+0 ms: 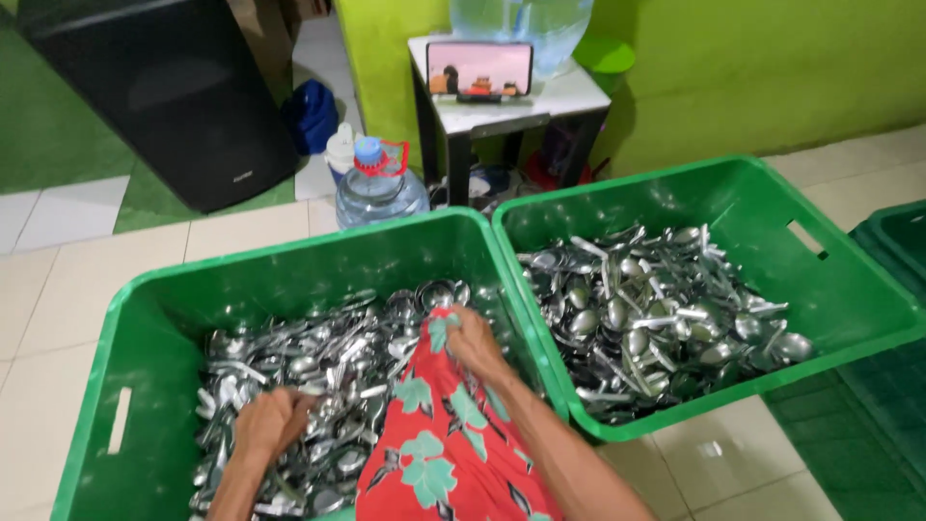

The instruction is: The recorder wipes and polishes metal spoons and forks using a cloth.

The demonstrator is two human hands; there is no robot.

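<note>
Red floral cloth (444, 449) between hands, over spoons (318, 371).

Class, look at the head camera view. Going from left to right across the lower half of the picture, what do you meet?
Left green crate of metal spoons → left hand in the spoons → red leaf-patterned cloth → right hand gripping it → right green crate of spoons.

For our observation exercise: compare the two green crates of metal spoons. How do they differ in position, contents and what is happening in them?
The left crate has both hands in it, the left hand among the spoons and the right hand gripping a red floral cloth. The right crate holds no hands or cloth. The right crate sits slightly farther from the camera. Both are green plastic with slot handles, holding shiny spoons.
</note>
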